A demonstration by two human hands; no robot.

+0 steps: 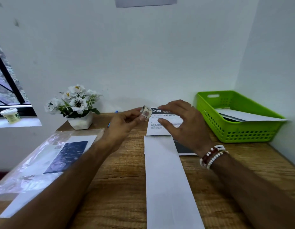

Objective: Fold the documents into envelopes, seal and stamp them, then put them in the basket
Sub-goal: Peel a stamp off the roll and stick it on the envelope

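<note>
Left hand: raised above the tabletop; fingers and thumb pinch a small stamp at its edge
Right hand: just beside the stamp, over the printed document; fingers spread and loosely bent, holding nothing; beaded bracelets on the wrist
Envelope: long, white, flat on the tabletop between the 2 forearms; far end touching the document
Basket: green, far right corner; white envelopes lie inside
Left side: plastic sleeve over papers; white flower pot behind it
</note>
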